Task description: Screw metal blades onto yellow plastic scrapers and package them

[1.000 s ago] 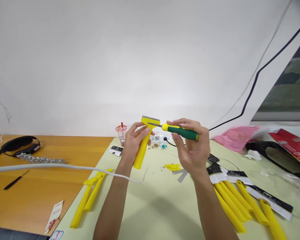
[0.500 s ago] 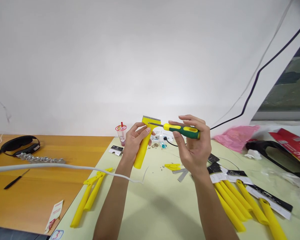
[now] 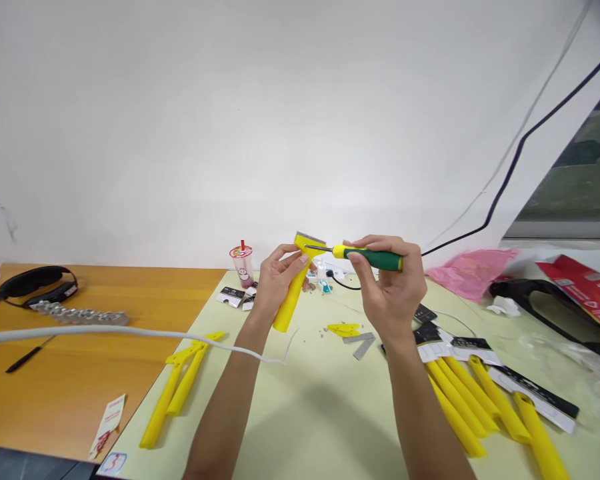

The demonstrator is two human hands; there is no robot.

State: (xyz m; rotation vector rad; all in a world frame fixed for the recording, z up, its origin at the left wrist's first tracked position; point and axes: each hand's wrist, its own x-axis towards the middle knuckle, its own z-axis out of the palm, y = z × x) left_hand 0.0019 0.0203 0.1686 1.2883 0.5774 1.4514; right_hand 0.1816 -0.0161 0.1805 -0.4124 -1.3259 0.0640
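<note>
My left hand [image 3: 280, 277] is closed round a yellow scraper [image 3: 291, 297], held tilted above the table with its grey blade edge uppermost. A green and yellow screwdriver [image 3: 370, 257] lies in the closed fingers of my right hand [image 3: 394, 287]. Its shaft points left, and the tip meets the scraper head just below the blade; a screw there is too small to make out. On the table beneath are yellow plastic pieces [image 3: 344, 329], flat grey blades [image 3: 364, 347] and several tiny screws or bits.
Two yellow scrapers [image 3: 173, 393] lie at left, and several packaged yellow handles [image 3: 460, 393] at right. A lidded drink cup [image 3: 243, 265] stands at the back, near a white power strip [image 3: 323, 272]. A white cable [image 3: 145, 333] crosses the left foreground. Pink plastic [image 3: 473, 273] lies back right.
The scraper and both hands have shifted slightly right in view. The screwdriver handle has turned in my right hand, showing more green, and the fingers have curled further round it.
</note>
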